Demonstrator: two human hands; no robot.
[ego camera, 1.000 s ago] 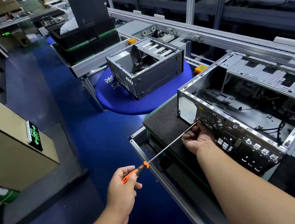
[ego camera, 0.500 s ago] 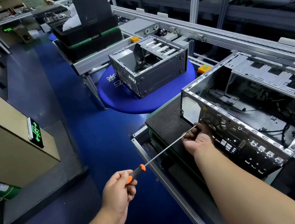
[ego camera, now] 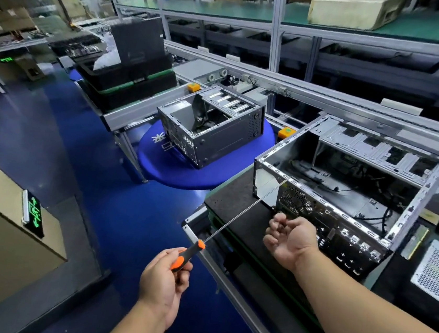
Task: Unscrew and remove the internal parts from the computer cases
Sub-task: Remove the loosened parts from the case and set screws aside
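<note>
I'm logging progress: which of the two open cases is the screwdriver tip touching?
The nearer case on the black mat, cables inside; the farther case sits untouched on the blue round table.

We see the nearer computer case (ego camera: 346,197) on a mat (ego camera: 236,203) to the right; a second case (ego camera: 211,130) sits behind and left on a round table (ego camera: 184,173) (shelving (ego camera: 257,17) beyond). The screwdriver (ego camera: 234,217) reaches from lower left to the nearer case's corner.

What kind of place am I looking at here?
Probably a computer disassembly line in a factory: open grey metal computer cases sit by a long aluminium conveyor rail, with green-topped storage shelving behind.
</note>
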